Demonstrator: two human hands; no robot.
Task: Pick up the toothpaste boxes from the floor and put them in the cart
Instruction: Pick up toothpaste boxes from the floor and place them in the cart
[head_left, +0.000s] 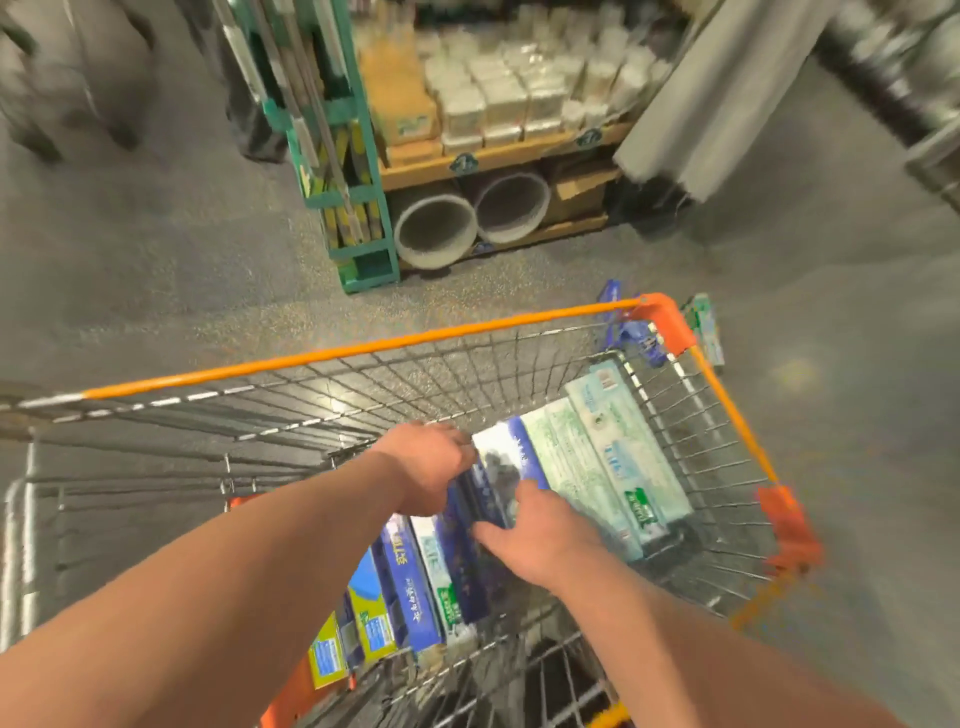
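The dark blue toothpaste box (491, 480) sits between both hands, low inside the cart (363, 349). The left hand (431, 467) has its fingers curled over the box's far end. The right hand (535, 540) holds the near end, thumb up one side and fingers along the other, though blur hides how tight that hold is.

Just right of the hands lie the pale green boxes (608, 457), flat on the cart floor. Below the hands, toward the person, a row of upright boxes (405, 592) stands on edge.

To my eye the step is seating this box in the gap between those two groups. It wants lowering level, with its long side parallel to the green ones and pressed snug against them. The left fingers should slip out first so they are not trapped against the neighbour.

Well beyond the hands, past the cart's far right corner, a blue box (631, 332) and a green box (706, 327) lie on the floor, waiting to be fetched.
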